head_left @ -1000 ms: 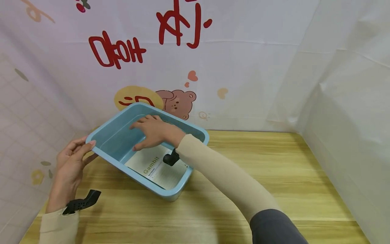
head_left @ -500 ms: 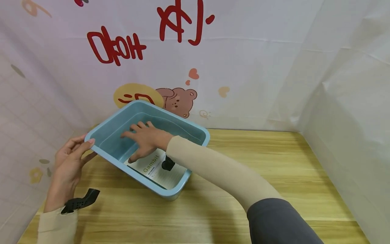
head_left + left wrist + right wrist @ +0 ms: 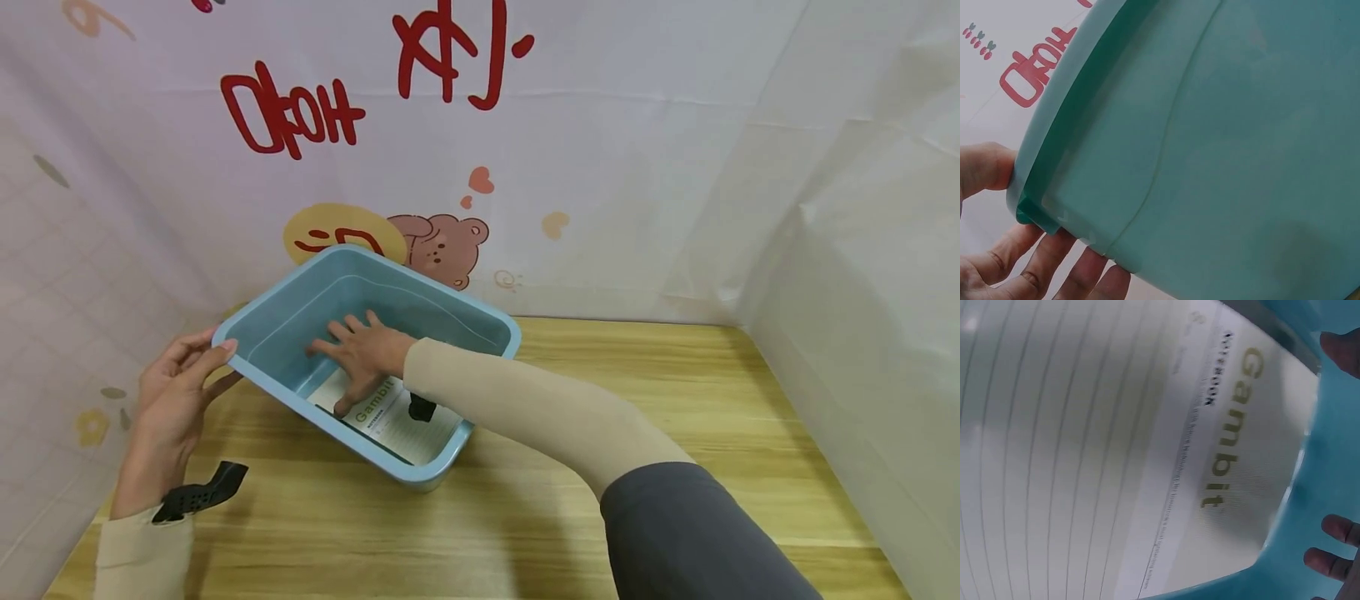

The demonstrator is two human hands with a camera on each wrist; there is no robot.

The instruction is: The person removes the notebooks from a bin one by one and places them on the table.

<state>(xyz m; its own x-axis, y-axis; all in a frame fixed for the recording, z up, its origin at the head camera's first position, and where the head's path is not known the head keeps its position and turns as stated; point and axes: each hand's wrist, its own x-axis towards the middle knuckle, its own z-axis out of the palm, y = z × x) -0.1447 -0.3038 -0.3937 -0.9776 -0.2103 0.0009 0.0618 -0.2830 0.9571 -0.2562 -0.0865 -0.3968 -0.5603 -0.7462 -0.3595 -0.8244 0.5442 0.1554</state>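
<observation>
Left hand (image 3: pixel 171 396) at the corner of a light-blue plastic bin (image 3: pixel 296 312), pinching its rim between the thumb and the fingers: thumb against the rim, fingertips against the outer wall, as the left wrist view shows. Right hand (image 3: pixel 367 354) reaching down inside the same bin, fingers spread wide and thumb apart from them, gripping nothing. It is above a pale notebook (image 3: pixel 408 440); whether thumb or fingertips touch the notebook or the bin is hard to tell.

Rectangular with rounded corners, the bin is over a table (image 3: pixel 637 400) with yellow-brown wood grain, left of the middle of the head view. It appears tilted. The notebook lies inside, on the bin's floor, cover facing up. Seen close from the right wrist, the cover reads "Gambit" in gold-olive letters, with "NOTEBOOK" in smaller dark type and thin parallel lines beyond.

Both arms wear beige sleeves (image 3: pixel 510 392); the right one meets a dark grey sleeve (image 3: pixel 697 533) higher up. A black strap piece (image 3: pixel 198 496) sits at the left wrist. Behind the table hangs a white cloth backdrop (image 3: pixel 637 150) printed with red lettering (image 3: pixel 300 117), hearts (image 3: pixel 481 180) and a brown cartoon bear (image 3: pixel 446 250).
</observation>
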